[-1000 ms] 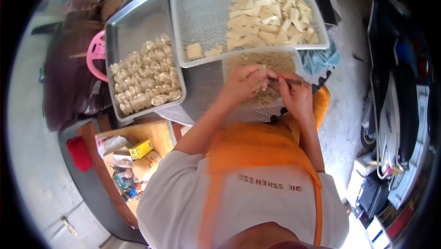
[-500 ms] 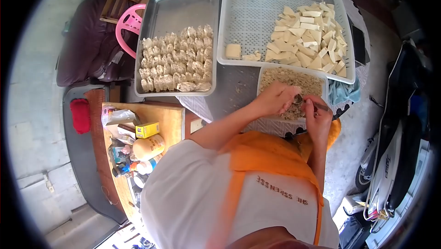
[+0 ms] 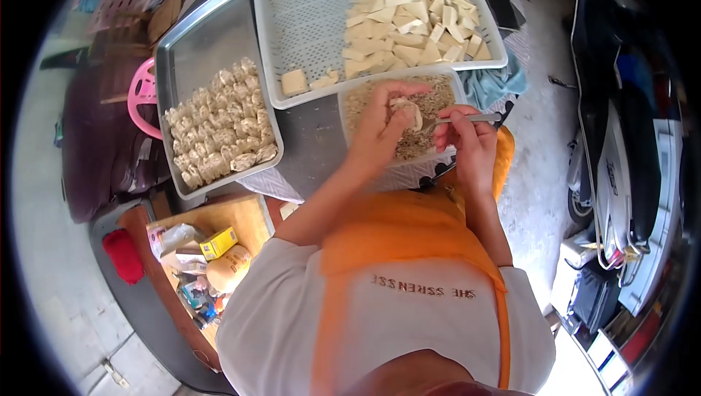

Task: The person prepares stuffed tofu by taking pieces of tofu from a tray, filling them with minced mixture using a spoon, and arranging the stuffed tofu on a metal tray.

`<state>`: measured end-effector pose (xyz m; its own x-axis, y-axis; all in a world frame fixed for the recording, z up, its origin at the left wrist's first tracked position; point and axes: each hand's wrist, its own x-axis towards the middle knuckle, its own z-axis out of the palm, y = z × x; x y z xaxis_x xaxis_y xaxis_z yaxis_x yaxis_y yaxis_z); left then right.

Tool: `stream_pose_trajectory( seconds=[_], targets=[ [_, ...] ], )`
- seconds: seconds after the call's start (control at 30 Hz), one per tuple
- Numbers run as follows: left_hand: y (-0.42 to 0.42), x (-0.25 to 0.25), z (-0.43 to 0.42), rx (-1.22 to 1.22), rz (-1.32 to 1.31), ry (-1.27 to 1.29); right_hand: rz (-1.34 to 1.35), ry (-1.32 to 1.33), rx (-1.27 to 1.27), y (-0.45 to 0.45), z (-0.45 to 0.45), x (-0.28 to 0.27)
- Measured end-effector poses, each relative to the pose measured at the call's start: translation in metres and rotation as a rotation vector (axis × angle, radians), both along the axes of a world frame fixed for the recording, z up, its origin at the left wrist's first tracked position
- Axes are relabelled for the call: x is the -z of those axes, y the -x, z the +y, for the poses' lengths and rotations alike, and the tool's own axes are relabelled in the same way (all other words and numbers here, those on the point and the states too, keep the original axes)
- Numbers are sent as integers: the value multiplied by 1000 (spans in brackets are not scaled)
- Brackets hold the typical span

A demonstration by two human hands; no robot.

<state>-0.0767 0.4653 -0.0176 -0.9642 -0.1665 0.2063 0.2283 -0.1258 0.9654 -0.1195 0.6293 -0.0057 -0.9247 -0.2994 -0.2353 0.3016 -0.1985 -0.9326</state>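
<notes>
My left hand [image 3: 376,132] is closed around a stuffed tofu piece [image 3: 407,113], its surface smeared with filling. In my right hand [image 3: 469,144] is a metal spoon [image 3: 485,117], its handle pointing right and its bowl end close to the tofu. Both hands are above a white plastic box [image 3: 457,83] of crumbly brown filling [image 3: 437,88]. Behind it, a white perforated basket [image 3: 299,20] holds a heap of cut tofu [image 3: 409,27], with a square block [image 3: 294,82] at its near left corner. Rows of stuffed tofu [image 3: 219,122] fill the near part of a metal tray [image 3: 204,38].
A blue cloth [image 3: 493,83] lies right of the box. Left of the tray is a pink plastic chair [image 3: 142,97]. A wooden side table [image 3: 248,213] carries a yellow box [image 3: 218,243] and a jar [image 3: 230,268]. A scooter [image 3: 617,170] stands at the right.
The view has shifted, so tray, basket and box sit further left. My hands have moved apart a little, showing the filling-smeared tofu. The spoon's handle now points right.
</notes>
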Motion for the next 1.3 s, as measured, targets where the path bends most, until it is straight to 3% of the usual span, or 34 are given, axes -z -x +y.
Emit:
stream_pose_trajectory(
  seconds=[0.17,0.27,0.37,0.57,0.67,0.8,0.83,0.93,1.03,1.17,1.27,1.3],
  targets=[
    [-2,4,-9,45,-129,-1,94,-57,51,8,8,-3],
    [-3,8,-8,23,-145,211,173,-70,53,9,4,-4],
    [-6,8,-8,26,-358,10,212,-112,67,10,2,0],
    [-7,7,-14,17,-406,-379,218,-155,23,8,-4,10],
    [-3,-5,-13,-36,-485,-287,371,-367,-60,6,-9,11],
    [-5,8,-21,43,-426,-429,621,-573,-333,8,-17,20],
    [-7,9,-23,49,-425,-463,620,-562,-419,9,-17,24],
    [-7,8,-22,-48,-427,-513,197,-335,-375,7,-18,12],
    [3,-1,-18,-181,-458,-687,65,-200,-261,13,-11,13],
    [5,-9,-17,-167,-459,-812,187,-292,-201,13,-8,7],
    [0,13,-33,157,-295,-917,202,-283,-185,12,-10,7],
    [-2,13,-35,156,-330,-868,208,-285,-180,11,-11,8]
  ],
)
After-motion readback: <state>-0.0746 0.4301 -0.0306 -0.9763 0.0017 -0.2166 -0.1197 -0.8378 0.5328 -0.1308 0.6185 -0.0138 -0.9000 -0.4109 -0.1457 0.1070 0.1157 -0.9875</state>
